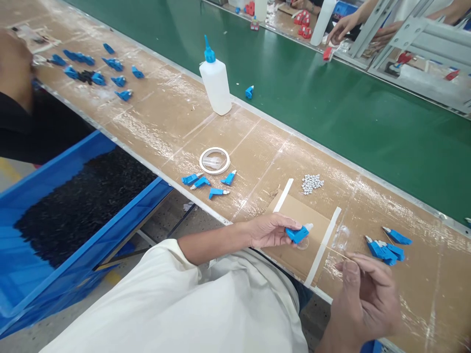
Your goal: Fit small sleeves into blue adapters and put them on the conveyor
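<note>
Between the thumb and fingers of my left hand (270, 231) is a blue plastic part (298, 234) with a whitish tip. It is held over a cardboard sheet (307, 213) fixed down with white tape strips. My right hand (366, 294) pinches a thin wooden stick (336, 253), whose far end points toward the blue part without touching it. A small heap of grey-white pieces (312, 184) lies beyond the cardboard. To the right rests a cluster of similar blue parts (386, 251). Several more blue parts (219, 192) lie to the left, near a tape roll (214, 161).
A white squeeze bottle (216, 83) with a blue nozzle stands near the green belt (279, 73). A blue bin (22, 304) of black pieces sits at lower left. Another person's arm (14, 73) is at far left. Across the belt are a co-worker's hand (344, 28) and a metal frame (423, 44).
</note>
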The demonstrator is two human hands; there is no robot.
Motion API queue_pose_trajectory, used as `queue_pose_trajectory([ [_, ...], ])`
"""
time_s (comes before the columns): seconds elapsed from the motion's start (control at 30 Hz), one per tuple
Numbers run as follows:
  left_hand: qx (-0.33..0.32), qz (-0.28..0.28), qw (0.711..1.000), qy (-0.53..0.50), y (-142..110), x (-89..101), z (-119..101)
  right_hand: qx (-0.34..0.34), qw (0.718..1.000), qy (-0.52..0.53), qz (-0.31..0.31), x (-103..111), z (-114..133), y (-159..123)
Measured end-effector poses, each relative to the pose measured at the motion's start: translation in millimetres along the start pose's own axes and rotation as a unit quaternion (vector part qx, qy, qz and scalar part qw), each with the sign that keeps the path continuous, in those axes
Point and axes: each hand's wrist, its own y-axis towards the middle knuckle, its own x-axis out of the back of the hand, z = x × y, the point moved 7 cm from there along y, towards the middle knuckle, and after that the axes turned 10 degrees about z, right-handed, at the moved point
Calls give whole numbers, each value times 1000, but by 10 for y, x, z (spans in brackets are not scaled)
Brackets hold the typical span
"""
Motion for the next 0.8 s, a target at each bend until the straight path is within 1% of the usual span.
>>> queue_pose_trajectory([
  [0.03, -2, -9, 1000, -7, -8, 21, -13, -11, 1000, -17, 19, -18, -60, -4],
  [0.1, -6, -21, 999, -24, -22, 50, -42, -27, 994, -60, 88, -118, -189, -32],
  [0.17, -10, -28, 999, -37, -36, 64, -66, -33, 985, -84, 150, -233, -289, -87],
  [0.2, -11, -30, 999, -42, -43, 68, -75, -33, 981, -91, 170, -278, -318, -114],
  [0.27, -12, -30, 998, -44, -58, 76, -89, -38, 975, -106, 193, -326, -347, -141],
  [0.33, -21, -32, 998, -44, -79, 96, -107, -46, 974, -120, 187, -299, -353, -103],
  [0.43, -51, -39, 997, -41, -111, 161, -149, -36, 977, -136, 160, -217, -379, 109],
  [0.5, -75, -38, 996, -40, -121, 208, -180, -24, 974, -154, 165, -240, -466, 331],
  [0.57, -86, -27, 995, -40, -116, 241, -195, -17, 963, -178, 199, -367, -616, 568],
  [0.6, -88, -20, 995, -41, -109, 252, -197, -7, 956, -188, 227, -467, -693, 673],
  [0.67, -85, -4, 996, -41, -93, 264, -189, 15, 946, -191, 261, -662, -825, 842],
  [0.73, -82, 11, 996, -40, -78, 265, -177, 36, 940, -188, 282, -834, -907, 940],
  [0.8, -78, 23, 996, -37, -66, 260, -163, 55, 936, -188, 294, -959, -944, 978],
])
